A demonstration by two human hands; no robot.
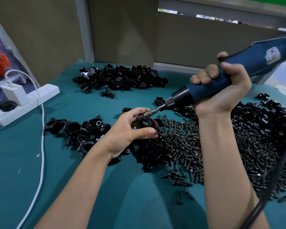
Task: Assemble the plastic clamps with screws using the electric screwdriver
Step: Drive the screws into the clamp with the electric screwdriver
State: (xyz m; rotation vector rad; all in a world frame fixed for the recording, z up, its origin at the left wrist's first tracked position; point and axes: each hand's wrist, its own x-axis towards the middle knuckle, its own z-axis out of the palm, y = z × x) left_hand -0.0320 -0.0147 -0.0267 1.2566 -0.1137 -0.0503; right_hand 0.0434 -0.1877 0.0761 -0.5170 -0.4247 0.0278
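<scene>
My left hand [129, 133] holds a black plastic clamp [146, 123] between thumb and fingers, just above the table. My right hand [221, 90] grips the blue electric screwdriver [210, 87], tilted down to the left. Its metal bit [151, 112] touches the top of the clamp. A big heap of dark screws [185, 146] lies right of the clamp. Clamp parts lie in three heaps: one at the far middle [120, 78], one at the right [261, 126], one left of my left hand [79, 131].
The table has a teal cloth [130, 195]. A white power strip [28, 103] with a plugged-in adapter sits at the left edge, and a white cable [42, 146] runs down the left side. The screwdriver's black cord [271, 187] hangs at the right. Brown panels stand behind the table.
</scene>
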